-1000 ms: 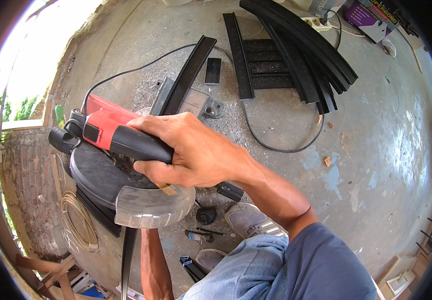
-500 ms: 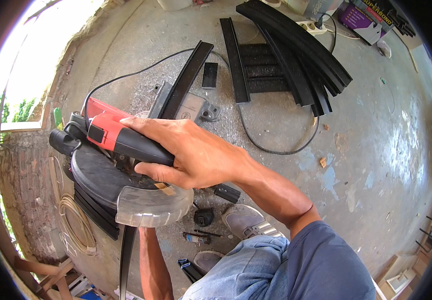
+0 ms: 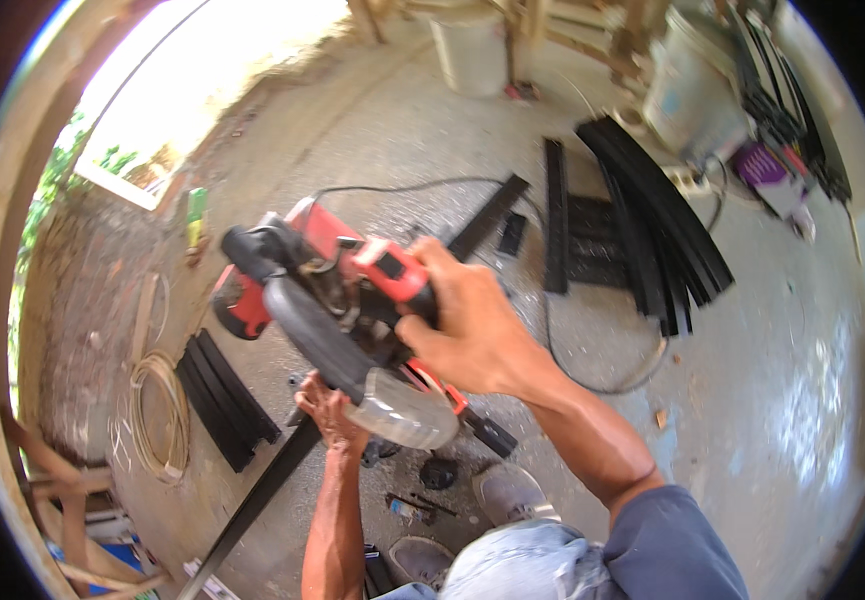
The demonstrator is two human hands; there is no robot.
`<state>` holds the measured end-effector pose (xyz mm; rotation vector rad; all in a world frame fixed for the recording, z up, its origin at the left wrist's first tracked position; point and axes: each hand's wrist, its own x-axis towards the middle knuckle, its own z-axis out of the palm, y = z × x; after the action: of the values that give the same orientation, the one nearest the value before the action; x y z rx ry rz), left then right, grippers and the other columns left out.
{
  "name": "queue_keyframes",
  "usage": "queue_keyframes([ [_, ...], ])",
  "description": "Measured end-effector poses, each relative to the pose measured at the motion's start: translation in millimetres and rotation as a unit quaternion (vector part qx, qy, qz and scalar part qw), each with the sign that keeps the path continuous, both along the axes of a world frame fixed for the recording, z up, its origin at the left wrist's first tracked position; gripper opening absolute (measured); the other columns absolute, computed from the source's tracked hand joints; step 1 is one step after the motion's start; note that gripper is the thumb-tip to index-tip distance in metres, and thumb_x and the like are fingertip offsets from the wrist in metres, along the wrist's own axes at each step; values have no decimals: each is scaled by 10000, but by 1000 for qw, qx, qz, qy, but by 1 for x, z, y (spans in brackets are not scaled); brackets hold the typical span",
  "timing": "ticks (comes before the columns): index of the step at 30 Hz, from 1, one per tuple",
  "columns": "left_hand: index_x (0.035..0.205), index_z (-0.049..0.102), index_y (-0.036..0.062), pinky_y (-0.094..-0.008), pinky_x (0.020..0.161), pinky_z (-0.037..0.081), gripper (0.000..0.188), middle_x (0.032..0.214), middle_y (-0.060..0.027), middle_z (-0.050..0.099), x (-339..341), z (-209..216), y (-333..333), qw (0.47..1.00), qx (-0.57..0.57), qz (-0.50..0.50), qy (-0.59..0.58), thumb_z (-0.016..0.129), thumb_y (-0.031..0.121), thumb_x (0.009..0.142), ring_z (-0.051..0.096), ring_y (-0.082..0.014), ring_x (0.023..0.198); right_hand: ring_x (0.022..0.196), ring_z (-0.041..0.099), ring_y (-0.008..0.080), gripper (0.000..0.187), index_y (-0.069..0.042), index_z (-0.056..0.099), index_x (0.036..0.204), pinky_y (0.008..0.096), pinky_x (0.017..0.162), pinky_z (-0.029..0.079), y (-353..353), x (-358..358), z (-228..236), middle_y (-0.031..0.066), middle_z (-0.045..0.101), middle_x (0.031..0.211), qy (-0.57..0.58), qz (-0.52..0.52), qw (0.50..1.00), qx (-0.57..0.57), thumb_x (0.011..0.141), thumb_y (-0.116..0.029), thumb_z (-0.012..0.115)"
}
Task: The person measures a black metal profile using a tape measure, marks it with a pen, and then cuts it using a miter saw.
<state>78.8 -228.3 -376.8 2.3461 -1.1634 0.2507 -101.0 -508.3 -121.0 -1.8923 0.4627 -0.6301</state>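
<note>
A red and black mitre saw (image 3: pixel 337 300) stands on the floor in front of me, its head raised and smeared by motion. My right hand (image 3: pixel 477 325) is wrapped round the black and red saw handle (image 3: pixel 402 280). Below the clear blade guard (image 3: pixel 407 410), my left hand (image 3: pixel 332 415) has its fingers curled at a long black channel strip (image 3: pixel 257 500), which slants toward the lower left. Another length of black strip (image 3: pixel 489 215) sticks out on the saw's far side. The guard hides part of the left hand and the blade.
Several black strips (image 3: pixel 652 230) lie piled at the right, with a short offcut (image 3: pixel 513 235) beside them. More strips (image 3: pixel 224 400) and a coiled hose (image 3: pixel 160 415) lie at the left. A tape measure (image 3: pixel 439 473) sits near my shoes. The saw's cord (image 3: pixel 602 388) loops across the floor.
The saw head has come up, with my right hand still on its handle. My left hand's fingers, hidden behind the guard before, now show. The whole view has shifted, revealing buckets at the back.
</note>
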Motion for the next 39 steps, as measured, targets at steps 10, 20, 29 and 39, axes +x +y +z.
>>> queue_keyframes([
  [10, 1066, 686, 160, -609, 1063, 229, 372, 1301, -152, 441, -42, 69, -48, 987, 138, 68, -36, 802, 237, 720, 387, -355, 1262, 596, 574, 108, 624, -13, 619, 913, 265, 576, 467, -12, 5, 9, 56, 620, 709, 37, 66, 956, 284, 1006, -611, 465],
  [20, 1164, 702, 204, -626, 1072, 227, 392, 1296, -151, 452, -46, 69, -46, 984, 154, 87, -16, 777, 286, 788, 386, -347, 1273, 561, 626, 135, 693, -15, 641, 872, 266, 519, 510, -9, 17, 18, 56, 639, 672, 39, 37, 960, 273, 945, -691, 506],
  [29, 1192, 682, 239, -620, 1080, 227, 362, 1339, -144, 444, -47, 65, -55, 980, 186, 68, -3, 734, 330, 845, 372, -336, 1299, 508, 597, 139, 752, -26, 637, 794, 280, 477, 492, -8, 15, 21, 50, 603, 609, 39, -8, 983, 178, 942, -737, 442],
  [39, 1189, 686, 226, -611, 1074, 236, 359, 1314, -153, 455, -45, 68, -48, 979, 185, 77, -26, 735, 310, 843, 382, -336, 1287, 473, 585, 133, 735, -37, 641, 823, 271, 452, 488, -9, 19, 17, 40, 609, 603, 37, -3, 983, 178, 926, -743, 463],
])
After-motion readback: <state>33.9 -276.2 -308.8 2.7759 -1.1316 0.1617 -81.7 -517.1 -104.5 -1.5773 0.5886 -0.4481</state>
